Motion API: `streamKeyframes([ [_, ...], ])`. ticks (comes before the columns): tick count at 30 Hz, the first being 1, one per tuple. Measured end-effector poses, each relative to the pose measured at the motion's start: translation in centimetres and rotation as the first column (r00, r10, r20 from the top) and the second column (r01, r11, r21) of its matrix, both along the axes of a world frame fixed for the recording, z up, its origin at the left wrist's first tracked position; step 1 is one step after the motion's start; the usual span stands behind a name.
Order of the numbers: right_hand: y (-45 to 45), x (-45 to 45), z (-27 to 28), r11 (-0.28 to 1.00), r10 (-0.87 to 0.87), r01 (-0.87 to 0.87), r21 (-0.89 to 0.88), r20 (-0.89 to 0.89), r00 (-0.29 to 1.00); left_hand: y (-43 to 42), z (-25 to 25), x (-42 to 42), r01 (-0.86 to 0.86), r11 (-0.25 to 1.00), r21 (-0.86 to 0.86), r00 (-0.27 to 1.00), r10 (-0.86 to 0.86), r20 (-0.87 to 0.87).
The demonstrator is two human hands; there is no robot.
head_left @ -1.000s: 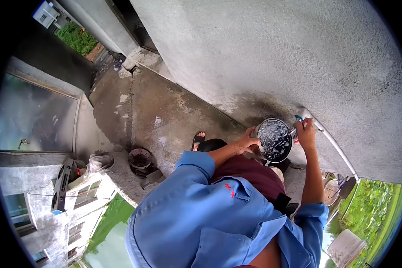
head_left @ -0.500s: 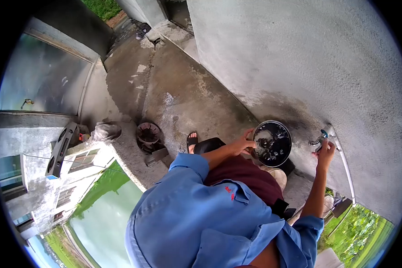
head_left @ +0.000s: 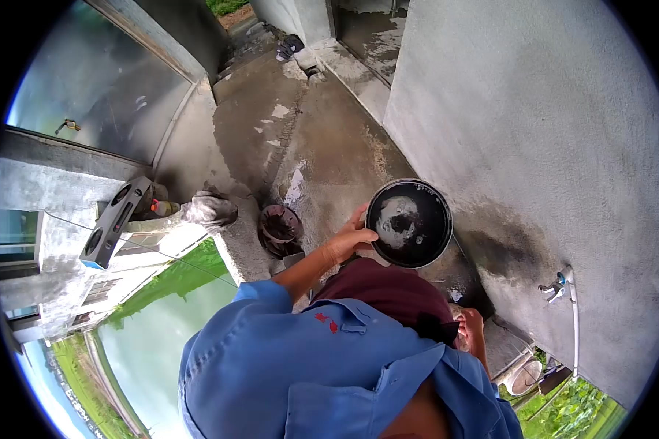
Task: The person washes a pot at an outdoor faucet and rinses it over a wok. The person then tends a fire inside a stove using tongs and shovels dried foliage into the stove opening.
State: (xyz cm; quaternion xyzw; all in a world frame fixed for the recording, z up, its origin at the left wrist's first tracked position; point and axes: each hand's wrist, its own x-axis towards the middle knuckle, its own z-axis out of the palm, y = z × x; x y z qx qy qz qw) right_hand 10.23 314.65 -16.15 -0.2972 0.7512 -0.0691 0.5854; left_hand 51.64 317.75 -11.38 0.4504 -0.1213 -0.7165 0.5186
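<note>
Gripping one dark pot point(head_left: 438, 245) with the left hand point(head_left: 350, 240), with the thumb at the rim and the grip closed on the left side. Holding it just ahead of the maroon trousers point(head_left: 384, 284), over the concrete floor point(head_left: 344, 161), well apart from the tap point(head_left: 553, 289) on the grey wall point(head_left: 520, 146). Holding the right hand point(head_left: 470, 327) low beside the trousers, away from both pot and tap; not being able to tell, with the palm hidden, whether open or closed on something.

Seeming, as a judgement, to be done with filling: already carrying water point(head_left: 397, 219) in the pot, with pale patches on a dark surface, and showing no stream under the tap. Leaving the water undisposed of, not yet poured out; not being able to tell the depth.

Counting now: finding one pot, one tap, one white pipe point(head_left: 575, 329) below it, and two hands. Finding also one round ribbed vessel point(head_left: 280, 223) left of the pot, one bundled cloth point(head_left: 211, 210) farther left, one long grey device point(head_left: 116, 222) with two round dark openings, and one pale round container point(head_left: 523, 377) near the right hand.
</note>
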Motion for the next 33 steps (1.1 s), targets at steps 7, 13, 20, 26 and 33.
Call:
streamKeyframes([
  [7, 0.2, 4.8, -5.3, 0.913, 0.392, -0.399, 0.089, 0.082, 0.916, 2.8, 1.9, 9.2, -0.245, 0.968, -0.050, 0.969, 0.245, 0.005],
  [13, -1.6, 6.8, -10.8, 0.850, 0.416, -0.402, 0.340, 0.032, 0.909, 3.1, 1.0, 16.4, -0.418, 0.897, -0.142, 0.908, 0.418, -0.026],
  [20, -16.0, 22.0, -9.5, 0.823, 0.525, -0.502, 0.265, -0.018, 0.851, 0.8, 1.9, 25.6, -0.569, 0.816, -0.103, 0.821, 0.571, -0.008],
  [26, -30.8, 43.2, -10.4, 0.760, 0.650, -0.650, -0.017, 0.038, 0.759, -2.3, 3.4, 34.1, -0.593, 0.797, -0.115, 0.796, 0.602, 0.070],
  [33, -38.9, 63.7, -4.5, 0.661, 0.749, -0.661, -0.356, 0.252, 0.613, -9.6, 2.8, 45.0, -0.580, 0.808, -0.105, 0.810, 0.585, 0.025],
])
